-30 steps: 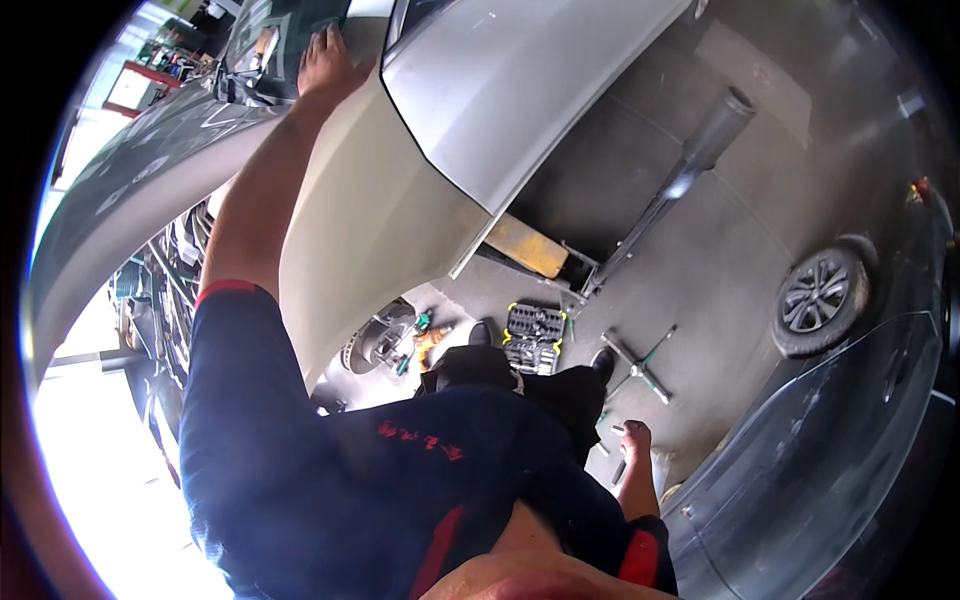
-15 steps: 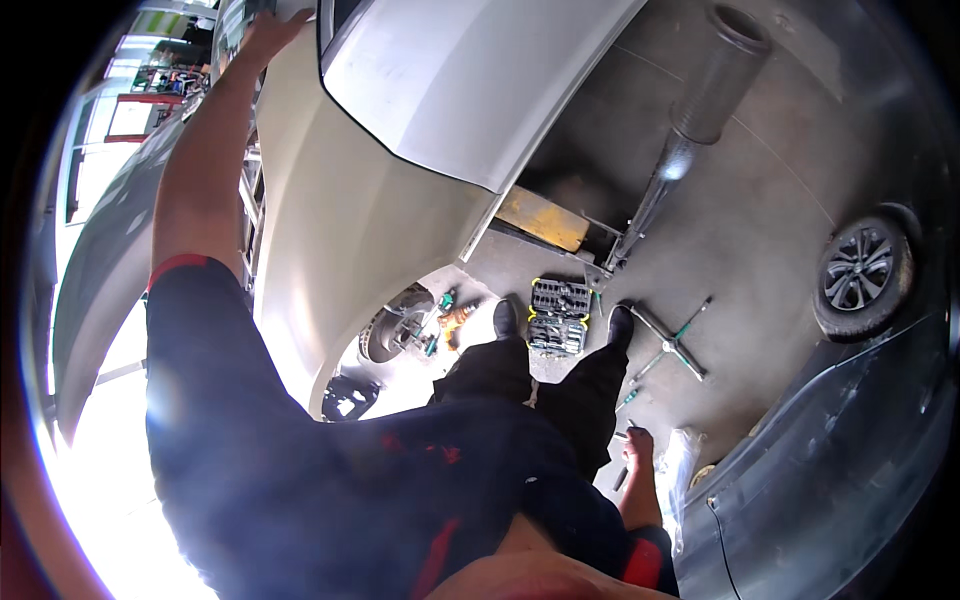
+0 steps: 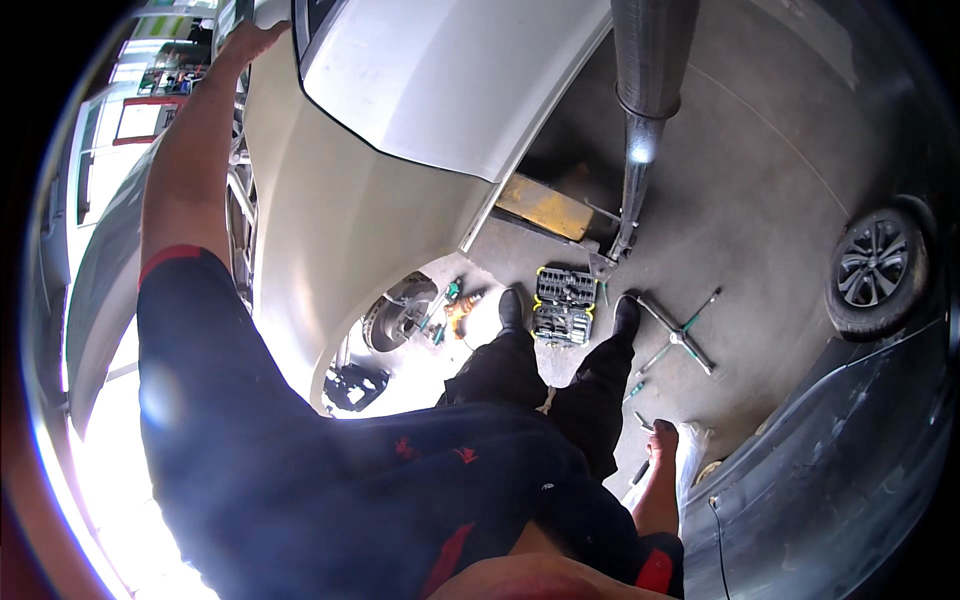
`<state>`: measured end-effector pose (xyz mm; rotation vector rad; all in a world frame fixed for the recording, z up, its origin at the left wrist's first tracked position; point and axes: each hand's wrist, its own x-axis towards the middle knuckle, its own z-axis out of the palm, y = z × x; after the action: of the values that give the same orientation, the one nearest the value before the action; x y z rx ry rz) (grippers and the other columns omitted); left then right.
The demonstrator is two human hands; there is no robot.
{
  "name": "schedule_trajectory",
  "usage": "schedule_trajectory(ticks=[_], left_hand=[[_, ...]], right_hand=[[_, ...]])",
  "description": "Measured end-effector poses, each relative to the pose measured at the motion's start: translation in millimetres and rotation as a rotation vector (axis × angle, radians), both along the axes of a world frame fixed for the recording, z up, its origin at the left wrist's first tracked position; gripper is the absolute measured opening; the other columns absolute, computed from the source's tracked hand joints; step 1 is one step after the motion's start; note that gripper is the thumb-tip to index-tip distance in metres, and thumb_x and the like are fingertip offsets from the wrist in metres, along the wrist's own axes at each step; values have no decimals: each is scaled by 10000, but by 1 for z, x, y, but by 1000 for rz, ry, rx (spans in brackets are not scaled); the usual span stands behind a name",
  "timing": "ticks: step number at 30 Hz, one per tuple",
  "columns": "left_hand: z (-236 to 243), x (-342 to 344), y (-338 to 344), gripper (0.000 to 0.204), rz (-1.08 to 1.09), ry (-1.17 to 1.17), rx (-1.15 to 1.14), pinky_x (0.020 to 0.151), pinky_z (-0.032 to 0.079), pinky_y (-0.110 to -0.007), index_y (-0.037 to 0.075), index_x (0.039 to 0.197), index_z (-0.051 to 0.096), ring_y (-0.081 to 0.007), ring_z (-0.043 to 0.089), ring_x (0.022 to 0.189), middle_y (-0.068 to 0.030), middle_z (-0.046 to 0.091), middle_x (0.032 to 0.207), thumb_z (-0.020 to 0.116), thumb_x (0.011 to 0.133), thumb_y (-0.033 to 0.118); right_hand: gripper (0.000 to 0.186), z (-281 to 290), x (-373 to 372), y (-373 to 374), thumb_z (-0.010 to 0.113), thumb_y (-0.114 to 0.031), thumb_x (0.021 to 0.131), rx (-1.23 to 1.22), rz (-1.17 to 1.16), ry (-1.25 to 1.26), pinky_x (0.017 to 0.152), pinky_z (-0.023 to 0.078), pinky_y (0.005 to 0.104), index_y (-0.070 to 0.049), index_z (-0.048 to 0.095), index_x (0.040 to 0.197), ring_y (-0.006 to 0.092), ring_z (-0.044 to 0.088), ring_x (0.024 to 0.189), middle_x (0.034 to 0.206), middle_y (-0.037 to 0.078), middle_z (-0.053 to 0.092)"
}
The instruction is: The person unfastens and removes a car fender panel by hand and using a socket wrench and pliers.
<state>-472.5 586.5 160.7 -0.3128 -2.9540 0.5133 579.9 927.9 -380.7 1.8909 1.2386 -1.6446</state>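
My left hand [image 3: 248,42], arm stretched out, rests at the top edge of the pale car fender [image 3: 350,230], beside the white door [image 3: 420,90]. Its thumb sticks out and its fingertips are partly hidden. Low on the right, my right hand [image 3: 660,443] is closed round a hand tool [image 3: 642,467] with a metal shaft and dark grip, too small to identify exactly. Under the fender are an exposed brake disc [image 3: 385,318] and an orange power tool [image 3: 460,312]. An open socket case [image 3: 563,305] lies by my feet.
A cross wrench [image 3: 678,335] and small green-handled tool [image 3: 634,390] lie on the floor. A dark post [image 3: 645,70] rises beside a yellow-marked beam [image 3: 545,205]. At right are a loose wheel [image 3: 872,272], a dark car panel [image 3: 820,450] and plastic sheeting [image 3: 692,450].
My left hand has moved leftward in view along the car's upper edge. The view has shifted, bringing more of the floor and both feet in; the post now appears larger and further left.
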Motion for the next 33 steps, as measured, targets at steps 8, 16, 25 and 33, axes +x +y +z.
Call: schedule_trajectory(ticks=[8,16,25,33], left_hand=[[-22,28,11,1150,-26,24,-91,1096,473,-439,-136,1392,487,-416,574,1301,-341,565,1386,732,736,776],[-36,57,-1,1320,-60,15,-235,1187,332,-552,-122,1548,178,-496,324,1461,-428,309,1521,735,740,761],[-77,160,-2,1187,-72,383,-118,1193,153,-707,242,1656,69,-503,89,1537,-199,55,1685,757,783,658],[-120,480,79,309,-811,-330,713,831,601,-405,104,1067,702,-319,720,954,-109,731,1101,746,763,136]], right_hand=[[255,1,12,-21,648,-244,909,-51,-2,-35,370,402,325,-49,680,1070,166,486,436,713,52,568],[229,2,-3,-14,629,-214,916,-35,-15,-20,365,390,314,-45,670,1065,152,452,428,706,38,548],[225,11,-7,1,624,-218,914,-71,-4,-38,362,369,311,-63,672,1071,149,429,408,813,91,672],[62,39,-45,65,592,-196,880,-117,244,35,394,310,295,-139,607,900,138,366,453,621,16,400]])
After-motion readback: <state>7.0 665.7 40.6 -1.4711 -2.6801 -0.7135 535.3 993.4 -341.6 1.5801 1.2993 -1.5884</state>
